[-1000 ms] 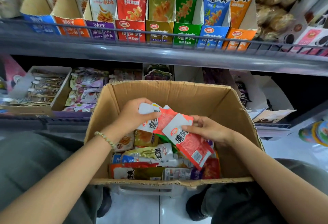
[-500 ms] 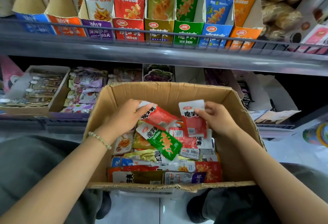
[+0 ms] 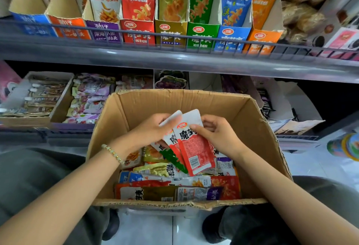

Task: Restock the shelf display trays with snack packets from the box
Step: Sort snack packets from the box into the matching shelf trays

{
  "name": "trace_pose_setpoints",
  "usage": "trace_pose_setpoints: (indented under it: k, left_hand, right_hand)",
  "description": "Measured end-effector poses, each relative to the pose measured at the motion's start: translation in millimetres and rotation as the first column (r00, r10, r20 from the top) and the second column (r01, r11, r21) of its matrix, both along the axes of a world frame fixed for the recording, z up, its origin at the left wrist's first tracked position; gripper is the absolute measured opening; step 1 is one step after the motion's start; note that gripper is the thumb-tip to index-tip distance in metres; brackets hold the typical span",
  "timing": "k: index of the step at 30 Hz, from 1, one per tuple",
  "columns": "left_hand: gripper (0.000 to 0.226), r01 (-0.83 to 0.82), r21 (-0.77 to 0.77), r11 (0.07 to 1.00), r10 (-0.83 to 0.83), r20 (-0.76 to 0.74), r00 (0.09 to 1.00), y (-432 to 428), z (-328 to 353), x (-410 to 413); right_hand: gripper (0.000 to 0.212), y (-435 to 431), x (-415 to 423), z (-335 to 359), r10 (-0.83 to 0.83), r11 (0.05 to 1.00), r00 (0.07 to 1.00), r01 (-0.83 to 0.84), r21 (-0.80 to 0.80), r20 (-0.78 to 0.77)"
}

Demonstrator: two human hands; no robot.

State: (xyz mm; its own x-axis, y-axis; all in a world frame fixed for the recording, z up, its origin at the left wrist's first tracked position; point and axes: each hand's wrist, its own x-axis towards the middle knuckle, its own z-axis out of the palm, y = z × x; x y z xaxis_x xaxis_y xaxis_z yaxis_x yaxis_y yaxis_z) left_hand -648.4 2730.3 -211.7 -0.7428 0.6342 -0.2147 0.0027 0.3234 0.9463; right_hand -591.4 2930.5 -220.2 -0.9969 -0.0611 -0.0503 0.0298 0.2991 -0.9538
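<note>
An open cardboard box (image 3: 250, 128) stands in front of me, half full of mixed snack packets (image 3: 174, 188). Over it, my left hand (image 3: 149, 134) grips a small stack of red packets (image 3: 169, 142) by their white tops. My right hand (image 3: 217, 136) pinches the upper edge of the front red packet (image 3: 194, 151) and lays it against that stack. A green packet (image 3: 174, 161) pokes out beneath the stack. Along the upper shelf stands a row of display trays; the red tray (image 3: 138, 33) holds matching red packets.
A grey wire rail (image 3: 194, 48) runs along the upper shelf's front. The lower shelf behind the box holds a cardboard tray of brown packets (image 3: 38, 97) and purple pouches (image 3: 91, 97). My knees flank the box on a white tile floor (image 3: 147, 231).
My right hand has brought its red packet leftward against the packets in my left hand. The green packet that lay loose on the pile now sits under the stack.
</note>
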Motion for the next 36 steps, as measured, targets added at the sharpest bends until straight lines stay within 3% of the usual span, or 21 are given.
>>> trace_pose_setpoints:
  k: [2,6,8,11,13,16,19,20,22,24,27,30,32,36]
  left_hand:
    - [0.021,-0.030,-0.007,1.000,0.029,-0.049,0.998,2,0,1]
    - [0.010,-0.235,0.070,0.970,0.236,-0.016,0.972,4,-1,0]
    - [0.014,-0.274,0.092,0.957,0.272,0.024,0.962,5,2,0]
    - [0.054,-0.226,0.065,0.972,0.206,0.225,0.952,10,4,7]
    - [0.072,-0.142,0.063,0.988,0.112,0.345,0.932,14,6,12]
    - [0.051,-0.019,0.077,0.997,-0.013,0.392,0.920,17,14,17]
    - [0.038,-0.099,-0.006,0.995,0.092,0.425,0.901,13,13,14]
    - [0.038,-0.153,-0.010,0.988,0.141,0.464,0.875,10,13,11]
    - [0.034,-0.191,-0.003,0.982,0.166,0.509,0.844,-1,16,7]
    - [0.030,-0.155,0.008,0.988,0.129,0.516,0.847,-11,22,4]
    - [0.032,-0.135,-0.005,0.991,0.119,0.503,0.856,-21,24,3]
    - [0.032,-0.187,0.001,0.982,0.160,0.514,0.843,-27,22,2]
    - [0.032,-0.220,0.020,0.975,0.178,0.523,0.834,-29,22,1]
    - [0.037,-0.322,0.079,0.943,0.223,0.570,0.791,-29,22,-2]
  right_hand:
    - [0.024,-1,1,3,-0.041,0.996,0.999,0.042,-0.083,0.023]
    - [0.029,1,4,12,0.149,0.970,0.956,-0.092,-0.224,0.253]
    - [0.016,1,4,13,0.173,0.972,0.956,-0.127,-0.197,0.239]
    - [0.018,-3,-2,11,-0.026,0.997,0.995,0.032,-0.068,0.100]
    - [0.022,-9,-5,9,-0.054,0.997,0.999,0.053,0.056,0.004]
    - [0.048,-20,-5,11,0.092,0.993,0.984,-0.080,-0.085,0.153]
    - [0.051,-9,-7,12,0.199,0.963,0.939,-0.134,-0.236,0.281]
    - [0.044,1,-12,8,0.175,0.977,0.944,-0.131,-0.171,0.280]
    - [0.035,29,-24,-7,0.084,0.979,0.961,-0.129,0.161,0.263]
    - [0.047,52,-33,-28,0.071,0.881,0.919,-0.240,0.408,0.388]
    - [0.064,63,-36,-58,0.038,0.833,0.813,-0.347,0.432,0.581]
    - [0.070,66,-35,-82,-0.020,0.708,0.848,-0.363,0.607,0.530]
    - [0.051,65,-33,-86,-0.030,0.662,0.881,-0.336,0.670,0.472]
    - [0.016,57,-33,-54,0.000,0.862,0.920,-0.198,0.466,0.392]
